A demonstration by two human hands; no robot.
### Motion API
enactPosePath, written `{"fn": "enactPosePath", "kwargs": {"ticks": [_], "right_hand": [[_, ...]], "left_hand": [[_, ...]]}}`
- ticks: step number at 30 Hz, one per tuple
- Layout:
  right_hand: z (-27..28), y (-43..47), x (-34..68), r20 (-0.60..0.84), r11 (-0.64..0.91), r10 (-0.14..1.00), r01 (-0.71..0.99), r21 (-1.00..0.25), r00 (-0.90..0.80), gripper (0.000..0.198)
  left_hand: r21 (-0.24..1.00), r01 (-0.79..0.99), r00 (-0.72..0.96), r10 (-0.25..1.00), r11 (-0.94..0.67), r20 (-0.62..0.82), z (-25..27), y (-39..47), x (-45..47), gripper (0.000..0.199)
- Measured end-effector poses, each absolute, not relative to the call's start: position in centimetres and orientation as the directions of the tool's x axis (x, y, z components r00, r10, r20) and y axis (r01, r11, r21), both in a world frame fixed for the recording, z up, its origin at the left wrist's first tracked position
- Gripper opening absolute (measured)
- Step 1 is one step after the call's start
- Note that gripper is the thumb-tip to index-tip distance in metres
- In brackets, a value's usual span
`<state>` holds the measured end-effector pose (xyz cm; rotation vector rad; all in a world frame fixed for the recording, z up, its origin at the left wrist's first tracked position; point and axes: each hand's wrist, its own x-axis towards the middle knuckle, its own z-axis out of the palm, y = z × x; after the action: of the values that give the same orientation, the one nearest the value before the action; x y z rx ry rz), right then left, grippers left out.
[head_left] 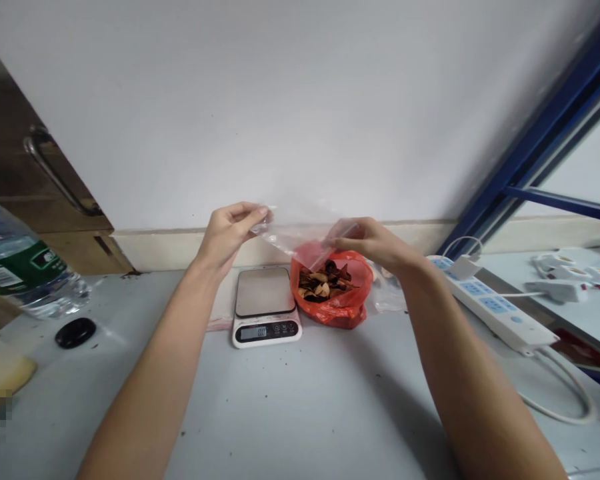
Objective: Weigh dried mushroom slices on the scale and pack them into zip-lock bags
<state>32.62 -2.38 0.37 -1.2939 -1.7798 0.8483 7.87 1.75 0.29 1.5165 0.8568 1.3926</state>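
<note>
A clear plastic bag (293,230) is stretched between my two hands, above the table. My left hand (233,230) pinches its left edge between thumb and fingers. On the other side my right hand (365,239) grips the bag, its fingers partly behind the film. Below stands a white kitchen scale (266,303) with a bare metal plate; its display appears to read zero. Just right of the scale sits an open red plastic bag (337,313) holding dried brown leaf-like pieces (325,283).
At left are a large water bottle (25,267) and a black oval object (75,332). A white power strip (500,307) with cables lies at right, near a blue metal frame (520,153). More clear plastic (387,293) lies behind my right forearm. A wall rises behind.
</note>
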Motion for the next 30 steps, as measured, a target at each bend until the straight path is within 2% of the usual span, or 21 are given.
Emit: {"fn": "enactPosePath", "kwargs": {"ticks": [2, 4, 7, 10, 13, 16, 19, 21, 23, 26, 30], "right_hand": [[0.2, -2.3, 31.5, 0.249, 0.282, 0.958, 0.312, -0.907, -0.141, 0.029], [0.0, -2.2, 30.2, 0.290, 0.299, 0.954, 0.239, -0.924, -0.071, 0.032], [-0.6, -2.0, 28.1, 0.357, 0.342, 0.934, 0.279, -0.897, 0.001, 0.036], [-1.3, -1.5, 25.7, 0.451, 0.409, 0.892, 0.377, -0.831, 0.027, 0.034], [-1.8, -1.0, 22.7, 0.569, 0.498, 0.822, 0.525, -0.690, -0.032, 0.025], [-1.9, -1.1, 18.8, 0.619, 0.578, 0.741, 0.718, -0.388, -0.262, 0.022], [-2.2, -2.1, 14.7, 0.441, 0.654, 0.690, 0.756, -0.040, -0.574, 0.026], [-3.0, -2.9, 12.6, 0.286, 0.721, 0.648, 0.690, 0.069, -0.706, 0.028], [-4.0, -3.6, 11.3, 0.158, 0.759, 0.630, 0.646, 0.084, -0.760, 0.025], [-5.5, -4.1, 11.0, 0.000, 0.787, 0.617, 0.617, 0.022, -0.787, 0.025], [-6.8, -4.1, 11.7, -0.053, 0.772, 0.633, 0.634, -0.029, -0.773, 0.028]], "left_hand": [[0.927, 0.071, 0.108, 0.927, -0.368, 0.359, 0.6, 2.0, 6.0, 0.024], [0.897, 0.247, 0.139, 0.929, -0.367, 0.342, 1.0, 2.1, 3.9, 0.023], [0.817, 0.478, 0.274, 0.938, -0.323, 0.210, 1.5, 2.0, 0.3, 0.023], [0.748, 0.616, 0.283, 0.956, -0.246, 0.081, 1.5, 1.8, -3.4, 0.025], [0.740, 0.662, 0.198, 0.980, -0.117, -0.023, 0.6, 1.8, -6.6, 0.025], [0.771, 0.635, 0.097, 0.987, 0.039, -0.130, -0.5, 1.8, -9.0, 0.024], [0.799, 0.593, 0.072, 0.981, 0.102, -0.179, -1.3, 1.7, -10.6, 0.022], [0.804, 0.587, 0.079, 0.982, 0.095, -0.173, -1.5, 1.6, -11.1, 0.021], [0.806, 0.587, 0.104, 0.981, 0.070, -0.161, -1.4, 1.5, -11.2, 0.022], [0.792, 0.611, 0.169, 0.974, 0.016, -0.150, -1.1, 1.6, -10.5, 0.023], [0.747, 0.657, 0.305, 0.942, -0.101, -0.141, -1.1, 2.2, -8.6, 0.022]]}}
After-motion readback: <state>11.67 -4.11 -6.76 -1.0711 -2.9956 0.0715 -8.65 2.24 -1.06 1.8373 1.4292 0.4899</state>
